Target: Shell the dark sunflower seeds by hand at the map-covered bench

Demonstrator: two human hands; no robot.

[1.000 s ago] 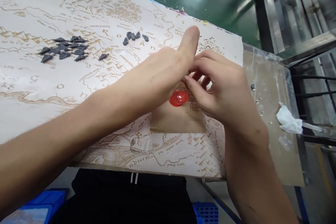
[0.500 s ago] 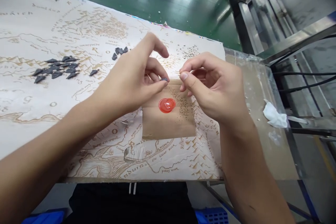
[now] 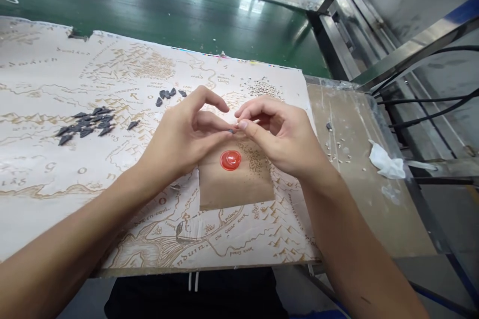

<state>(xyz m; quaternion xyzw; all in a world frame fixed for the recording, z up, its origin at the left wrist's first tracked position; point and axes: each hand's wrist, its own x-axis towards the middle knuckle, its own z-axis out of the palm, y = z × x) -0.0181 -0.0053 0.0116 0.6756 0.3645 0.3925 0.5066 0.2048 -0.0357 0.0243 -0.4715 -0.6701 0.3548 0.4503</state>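
Dark grey shard-like pieces lie in two groups on a printed map sheet (image 3: pixel 48 79) covering the counter (image 3: pixel 348 109): a larger cluster (image 3: pixel 86 127) to the left and a smaller group (image 3: pixel 166 94) nearer the hands. The left hand (image 3: pixel 183 134) and right hand (image 3: pixel 277 134) meet at centre, raised over a brown kraft patch (image 3: pixel 235 192) laid on the sheet. The left thumb and forefinger are closed on one small dark piece (image 3: pixel 231 130), held at the fingertips. The right hand's fingers (image 3: pixel 250 127) are curled and have closed in from the other side since half a second ago, when the hands stood apart. They now sit at that piece, though at this size contact cannot be confirmed. The piece therefore lies between both hands, just above a red translucent disc (image 3: pixel 230 160), which rests on the patch, touched by neither hand. Pale specks (image 3: pixel 264 88) are scattered on the sheet beyond the hands, and a crumpled white tissue (image 3: pixel 385 165) lies at the counter's far right.
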